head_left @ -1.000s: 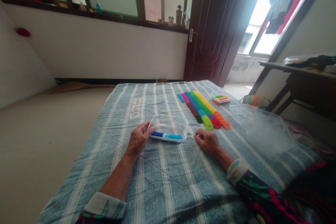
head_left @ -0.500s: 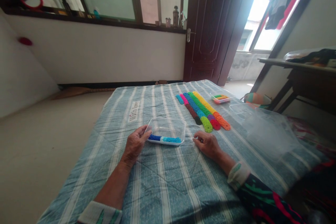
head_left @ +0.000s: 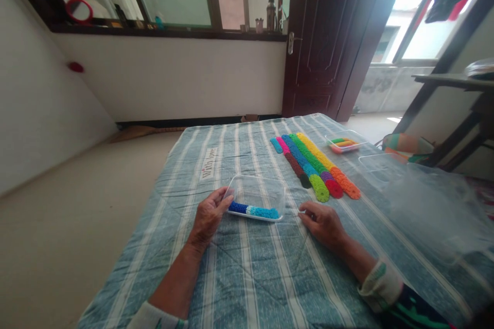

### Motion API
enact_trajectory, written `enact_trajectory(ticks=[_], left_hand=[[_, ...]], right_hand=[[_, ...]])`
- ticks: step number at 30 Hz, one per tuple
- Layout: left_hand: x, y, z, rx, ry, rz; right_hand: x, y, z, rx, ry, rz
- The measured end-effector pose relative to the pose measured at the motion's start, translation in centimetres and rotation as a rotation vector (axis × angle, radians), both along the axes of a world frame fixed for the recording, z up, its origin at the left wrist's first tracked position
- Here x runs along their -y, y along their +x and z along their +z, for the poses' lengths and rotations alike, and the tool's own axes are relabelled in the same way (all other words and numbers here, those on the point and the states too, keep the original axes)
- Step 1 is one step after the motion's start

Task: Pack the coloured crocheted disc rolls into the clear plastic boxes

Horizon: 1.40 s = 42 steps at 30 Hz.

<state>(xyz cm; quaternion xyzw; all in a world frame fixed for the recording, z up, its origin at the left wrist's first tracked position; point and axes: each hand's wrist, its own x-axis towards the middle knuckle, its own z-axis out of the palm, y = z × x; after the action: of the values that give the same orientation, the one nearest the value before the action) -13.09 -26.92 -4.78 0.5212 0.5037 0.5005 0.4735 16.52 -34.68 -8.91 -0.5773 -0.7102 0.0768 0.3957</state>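
Observation:
My left hand [head_left: 209, 216] grips the left side of a clear plastic container [head_left: 262, 185], thumb over its rim. Along the container's near side lies a row of crocheted round pieces [head_left: 254, 211], dark blue, pale blue and bright blue. To the right of the container, apart from it, my right hand [head_left: 323, 223] rests low over the bed with its fingers curled together. Whether anything is between those fingertips cannot be made out. Beyond it, overlapping crocheted rounds [head_left: 309, 162] lie in several long coloured rows, yellow, orange, green, blue, pink and brown among them.
The striped bedspread [head_left: 239, 277] lies under everything. A second clear container [head_left: 345, 143] with green and orange pieces sits at the far right. Nearer are a clear lid or tray [head_left: 380, 165] and a crumpled clear plastic bag [head_left: 432, 211]. A dark table [head_left: 455, 81] stands at the right.
The whole scene has shifted rightward as my head turned left. Both hands, the container and the crocheted rows keep about the same places relative to each other.

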Motion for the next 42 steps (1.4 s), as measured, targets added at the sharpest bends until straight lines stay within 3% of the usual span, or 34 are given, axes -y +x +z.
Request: enact_trajectory(ticks=[8,11,13,15,17,19,22,25,30,42], left_hand=[[0.1,0.0,-0.9,-0.036,-0.030,0.058],[0.2,-0.3,-1.0,-0.159,0.018,0.085],[0.6,-0.3,-0.3,-0.360,0.158,0.121],[1.2,-0.1,0.8,-0.612,0.417,0.118],[2.1,0.6,2.2,-0.792,0.659,-0.029],[3.0,1.8,3.4,-0.914,0.750,-0.286],[3.8,3.9,4.7,-1.062,0.696,-0.587],[4.0,5.6,5.1,-1.167,0.545,-0.716],[3.5,6.6,5.1,-1.201,0.461,-0.741],[3.2,6.7,3.8,-1.159,0.564,-0.732]], right_hand=[[0.7,0.0,0.4,-0.076,-0.034,0.059],[0.8,0.0,0.4,-0.088,-0.071,0.070],[0.8,0.0,0.4,-0.088,-0.096,0.076],[0.8,0.0,0.5,-0.087,-0.116,0.087],[0.8,0.0,0.5,-0.086,-0.128,0.096],[0.8,0.0,0.5,-0.080,-0.135,0.107],[0.8,0.0,0.5,-0.078,-0.132,0.124],[0.8,0.0,0.5,-0.080,-0.127,0.130],[0.7,-0.1,0.4,-0.074,-0.129,0.137],[0.7,-0.2,0.3,-0.077,-0.128,0.129]])
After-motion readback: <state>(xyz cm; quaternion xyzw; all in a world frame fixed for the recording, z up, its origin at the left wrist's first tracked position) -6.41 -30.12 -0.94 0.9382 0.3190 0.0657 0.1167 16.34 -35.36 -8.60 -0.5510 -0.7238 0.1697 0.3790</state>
